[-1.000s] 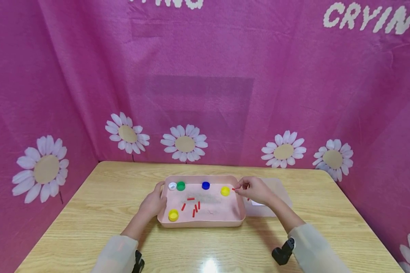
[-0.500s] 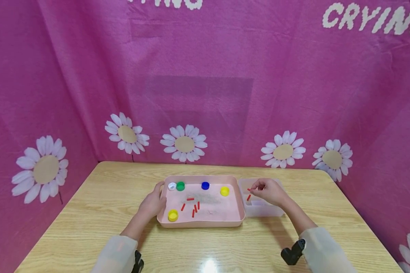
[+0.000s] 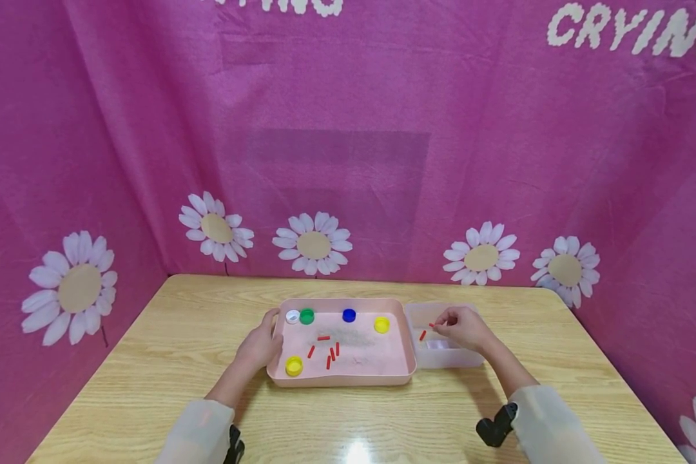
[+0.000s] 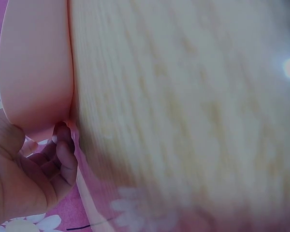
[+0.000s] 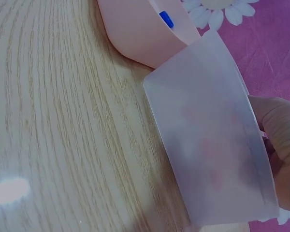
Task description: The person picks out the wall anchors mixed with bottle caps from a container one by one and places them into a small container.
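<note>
My left hand grips the left end of a shallow pink tray, its thumb over the rim. In the left wrist view, curled fingertips meet the tray's lower edge. Over a translucent plastic box, right of the tray, my right hand pinches a small red stick. Another red stick lies in the box near the fingertips. Several red sticks are scattered on the tray floor. The right wrist view shows the box wall hiding the fingertips, with blurred red shapes behind it.
In the tray stand a white cap, a green cap, a blue cap, a yellow cap and a nearer yellow cap. Everything rests on a wooden table before a pink flowered curtain.
My right hand has moved right with the red stick, from beside the tray's right yellow cap to over the box, then slightly lower and further right. The left hand stays on the tray.
</note>
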A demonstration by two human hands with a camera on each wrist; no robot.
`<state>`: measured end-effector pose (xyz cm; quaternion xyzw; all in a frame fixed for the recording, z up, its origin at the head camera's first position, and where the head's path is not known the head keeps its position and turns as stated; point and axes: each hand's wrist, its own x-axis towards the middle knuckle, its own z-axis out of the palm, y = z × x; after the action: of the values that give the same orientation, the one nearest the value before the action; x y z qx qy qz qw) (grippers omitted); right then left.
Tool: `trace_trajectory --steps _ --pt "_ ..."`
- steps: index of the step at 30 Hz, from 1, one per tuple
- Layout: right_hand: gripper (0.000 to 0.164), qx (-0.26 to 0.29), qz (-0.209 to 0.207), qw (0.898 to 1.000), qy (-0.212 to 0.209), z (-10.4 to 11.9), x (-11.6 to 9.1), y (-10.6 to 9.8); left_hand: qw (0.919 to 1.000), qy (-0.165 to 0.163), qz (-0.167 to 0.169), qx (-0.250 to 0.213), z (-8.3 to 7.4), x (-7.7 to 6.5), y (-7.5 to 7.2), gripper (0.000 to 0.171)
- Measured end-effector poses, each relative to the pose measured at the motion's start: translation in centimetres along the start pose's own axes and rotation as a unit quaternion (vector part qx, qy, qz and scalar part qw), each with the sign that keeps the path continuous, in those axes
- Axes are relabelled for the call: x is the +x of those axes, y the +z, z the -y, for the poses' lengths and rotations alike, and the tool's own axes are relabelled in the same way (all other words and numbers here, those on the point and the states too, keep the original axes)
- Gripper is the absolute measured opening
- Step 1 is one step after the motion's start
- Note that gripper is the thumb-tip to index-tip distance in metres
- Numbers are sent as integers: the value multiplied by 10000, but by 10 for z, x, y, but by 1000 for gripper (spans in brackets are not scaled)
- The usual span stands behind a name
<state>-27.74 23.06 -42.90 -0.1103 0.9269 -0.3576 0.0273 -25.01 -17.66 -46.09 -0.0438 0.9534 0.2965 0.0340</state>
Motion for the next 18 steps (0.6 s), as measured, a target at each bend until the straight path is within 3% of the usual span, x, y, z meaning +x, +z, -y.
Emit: trace_trajectory --steps 18 --pt "9 -333 -236 9991 98 -4 5 4 10000 21 -9 -20 -1 0 -1 60"
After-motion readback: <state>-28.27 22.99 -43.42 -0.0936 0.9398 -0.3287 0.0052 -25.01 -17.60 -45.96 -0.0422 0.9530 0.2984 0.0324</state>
